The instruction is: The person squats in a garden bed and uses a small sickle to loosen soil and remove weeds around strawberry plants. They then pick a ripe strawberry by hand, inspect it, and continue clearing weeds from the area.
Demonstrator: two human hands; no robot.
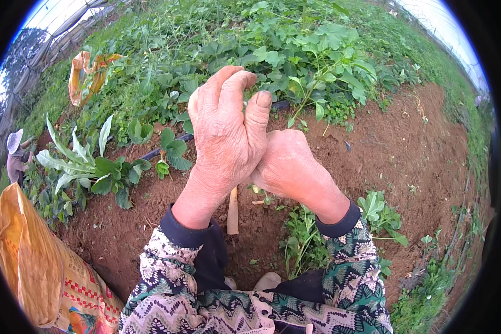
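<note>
My left hand [229, 125] is raised before me with its palm side turned away, the fingers bent and the thumb apart from them; nothing shows in it. Pressed against its wrist and heel is my right hand [286, 165], curled, its fingertips hidden, so what it may hold cannot be seen. Below the two hands a pale wooden handle [233, 213] stands over the brown soil, its upper end hidden behind them. Leafy green plants [325, 75] grow just beyond the hands. Patterned sleeves with dark cuffs cover both arms.
An open woven sack [29, 254] stands at lower left, and an orange-yellow bag [83, 79] lies among plants at upper left. A person in a hat [16, 156] is at the far left. A black hose [152, 154] crosses the soil. Uprooted greens [302, 242] lie near my feet.
</note>
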